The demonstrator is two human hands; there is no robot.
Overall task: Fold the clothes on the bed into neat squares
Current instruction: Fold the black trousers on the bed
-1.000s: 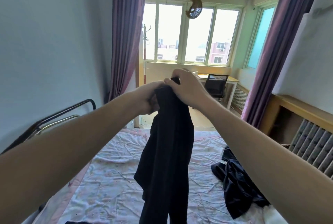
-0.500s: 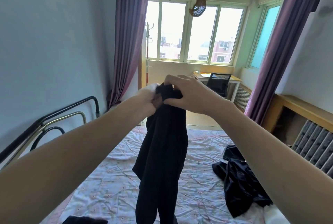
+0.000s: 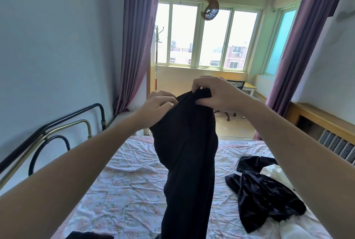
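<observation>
A long black garment (image 3: pixel 189 154) hangs in the air above the bed (image 3: pixel 123 187), held up by its top edge. My left hand (image 3: pixel 156 107) pinches the left part of that edge. My right hand (image 3: pixel 215 93) grips the right part, fingers curled over the cloth. The garment's lower end drops out of view at the bottom. A crumpled shiny black garment (image 3: pixel 263 190) lies on the bed at the right, with white cloth (image 3: pixel 273 171) beside it. Another dark piece (image 3: pixel 88 235) shows at the bottom edge.
The bed has a floral sheet and a metal rail frame (image 3: pixel 57 133) along the left wall. A wooden shelf with a radiator (image 3: pixel 324 129) runs along the right. Purple curtains (image 3: pixel 134 46), a desk and a chair stand beyond the bed's foot.
My hands have moved apart along the garment's top edge, spreading it wider. The garment hangs a little more to the right.
</observation>
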